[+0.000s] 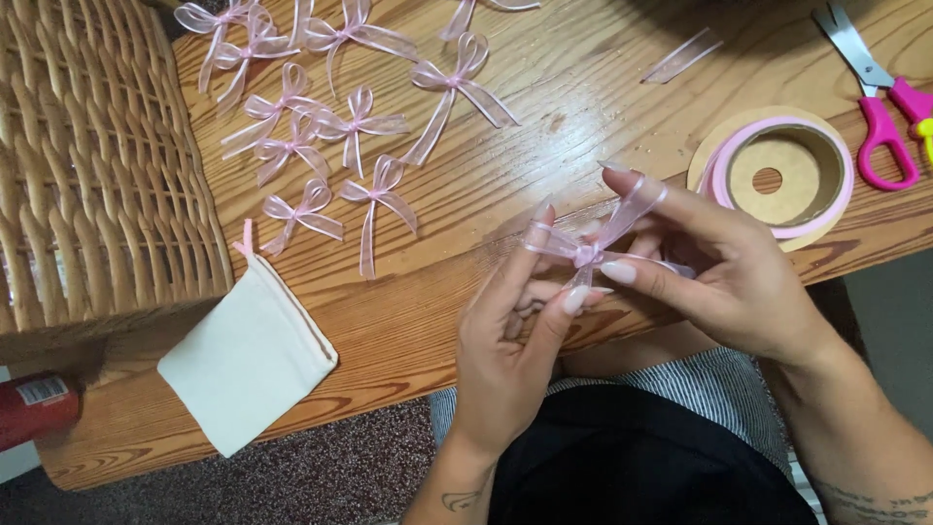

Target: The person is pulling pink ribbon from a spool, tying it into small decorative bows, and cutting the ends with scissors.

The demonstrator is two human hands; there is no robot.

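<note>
Pink sheer ribbon (593,251) is being tied into a bow above the worktop's (466,321) near edge: left hand (510,340) and right hand (729,277) are pinching its loops. Probably tightening the knot evenly comes next.

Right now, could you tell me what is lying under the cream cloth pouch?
The cream cloth pouch rests on the wooden table, one corner overhanging its edge. Whatever the cloth covers cannot be seen.
</note>
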